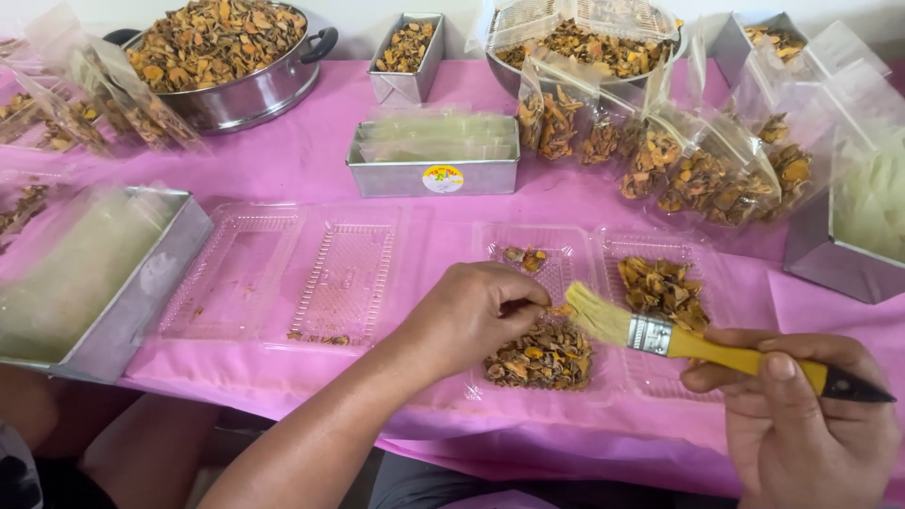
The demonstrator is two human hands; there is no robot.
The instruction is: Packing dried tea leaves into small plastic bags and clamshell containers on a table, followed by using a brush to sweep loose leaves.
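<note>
left hand (476, 311) pinching a dried piece (556, 308) over the open clear tray (575, 311) on the pink cloth (311, 151) | right hand (801, 424) fingers wrapped round yellow brush (702, 344), bristles right at that piece | chip piles in both tray halves

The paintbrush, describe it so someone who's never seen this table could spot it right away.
On the pink tablecloth, look to the near right, where the right hand holds the paintbrush over open clear trays. It is the only tool: yellow handle, metal band, pale bristles.
</note>
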